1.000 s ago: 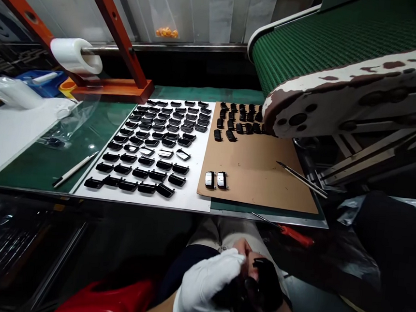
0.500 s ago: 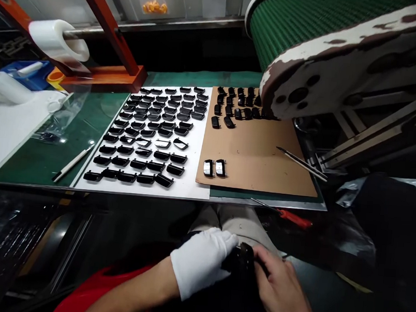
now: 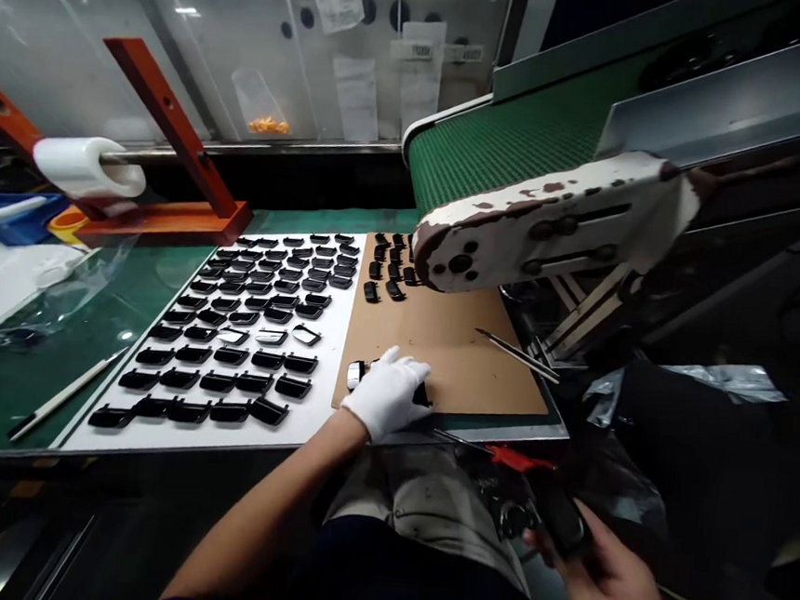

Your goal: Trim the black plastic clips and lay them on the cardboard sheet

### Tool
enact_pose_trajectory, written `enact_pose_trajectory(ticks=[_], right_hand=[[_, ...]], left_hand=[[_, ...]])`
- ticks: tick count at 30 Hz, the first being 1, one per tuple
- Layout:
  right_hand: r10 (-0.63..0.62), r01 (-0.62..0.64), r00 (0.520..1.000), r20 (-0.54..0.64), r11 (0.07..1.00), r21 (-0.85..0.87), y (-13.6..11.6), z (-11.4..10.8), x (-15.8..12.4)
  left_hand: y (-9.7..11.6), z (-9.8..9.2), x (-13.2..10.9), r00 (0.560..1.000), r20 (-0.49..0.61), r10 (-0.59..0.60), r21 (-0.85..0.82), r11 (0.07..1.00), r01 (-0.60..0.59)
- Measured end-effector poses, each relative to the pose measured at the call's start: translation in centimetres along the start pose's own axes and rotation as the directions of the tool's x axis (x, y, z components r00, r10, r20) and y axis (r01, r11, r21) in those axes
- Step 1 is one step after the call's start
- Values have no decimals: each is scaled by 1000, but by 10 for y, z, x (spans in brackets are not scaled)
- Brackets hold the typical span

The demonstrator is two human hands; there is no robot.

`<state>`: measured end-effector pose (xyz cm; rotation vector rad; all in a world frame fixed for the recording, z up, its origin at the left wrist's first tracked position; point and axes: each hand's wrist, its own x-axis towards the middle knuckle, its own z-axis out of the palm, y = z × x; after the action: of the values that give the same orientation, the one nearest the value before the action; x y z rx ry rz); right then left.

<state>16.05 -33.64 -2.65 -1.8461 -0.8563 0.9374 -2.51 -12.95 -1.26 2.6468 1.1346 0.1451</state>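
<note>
My left hand (image 3: pixel 388 397), in a white glove, is on the front part of the brown cardboard (image 3: pixel 451 351). Its fingers close over a small glossy black plastic part (image 3: pixel 422 394), mostly hidden under them. Just left of the glove, another black part (image 3: pixel 355 375) with a bright reflection lies on the cardboard. My bare right hand (image 3: pixel 607 570) is low at the right, off the table, with fingers wrapped round a dark piece (image 3: pixel 563 520) that looks like a black plastic part. A screwdriver (image 3: pixel 519 458) with a red handle lies between that hand and the table edge.
Many black parts stand in rows on a white sheet (image 3: pixel 328 359) at left. More sit at the cardboard's far end, beneath a green conveyor belt (image 3: pixel 511 151). Thin tools (image 3: pixel 518 352) lie on the cardboard, a pen-like tool (image 3: pixel 66 397) at left. A film roll (image 3: pixel 89 166) hangs behind.
My left hand has moved from my lap up onto the cardboard with a black part. My right hand has gone right and down with a dark piece. The camera view has shifted.
</note>
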Motion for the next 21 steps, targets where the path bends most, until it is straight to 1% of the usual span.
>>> enact_pose_trajectory(ticks=[1, 2, 4, 5, 7, 9, 10, 11, 12, 13, 14, 15, 17, 19, 21], right_hand=[[-18, 14, 998, 56, 998, 68, 4, -3, 13], [-43, 33, 995, 87, 992, 121, 6, -4, 25], [-76, 46, 986, 147, 979, 199, 7, -4, 44], [-85, 42, 979, 184, 973, 226, 6, -2, 49], [-97, 21, 950, 297, 968, 251, 2, 6, 54], [-110, 8, 903, 416, 971, 239, -4, 17, 52], [-117, 6, 876, 467, 973, 232, -7, 23, 50], [-121, 1, 847, 519, 974, 225, -9, 29, 48], [-121, -6, 816, 566, 976, 217, -11, 34, 47], [-118, -14, 788, 604, 978, 209, -12, 38, 45], [-114, -20, 764, 635, 980, 200, -13, 42, 45], [-110, -25, 745, 658, 981, 192, -14, 44, 45], [-101, -38, 715, 692, 983, 182, -17, 47, 45], [-91, -64, 694, 714, 980, 188, -20, 50, 45], [-87, -99, 672, 736, 973, 206, -24, 52, 45]], left_hand=[[-6, 1, 10, 1000, -2, -9, -1, 1000, 9], [-11, 2, 16, 1000, -8, -20, -11, 1000, 20], [-13, 0, 15, 999, -34, -40, -44, 998, 39], [-11, -2, 9, 997, -53, -49, -63, 997, 46], [-1, -5, -12, 995, -84, -56, -111, 993, 47], [15, -5, -38, 995, -102, -15, -269, 963, -13], [23, -3, -49, 992, -118, 39, -420, 904, -85], [32, 0, -60, 987, -134, 91, -534, 832, -149], [39, 4, -68, 979, -152, 134, -620, 759, -200], [44, 8, -74, 973, -165, 160, -666, 709, -230], [48, 13, -78, 972, -169, 166, -674, 700, -236], [49, 16, -81, 973, -170, 159, -664, 711, -232], [48, 20, -85, 974, -165, 154, -619, 752, -224], [43, 19, -89, 971, -138, 194, -538, 809, -238], [39, 12, -93, 963, -99, 252, -446, 853, -269]])
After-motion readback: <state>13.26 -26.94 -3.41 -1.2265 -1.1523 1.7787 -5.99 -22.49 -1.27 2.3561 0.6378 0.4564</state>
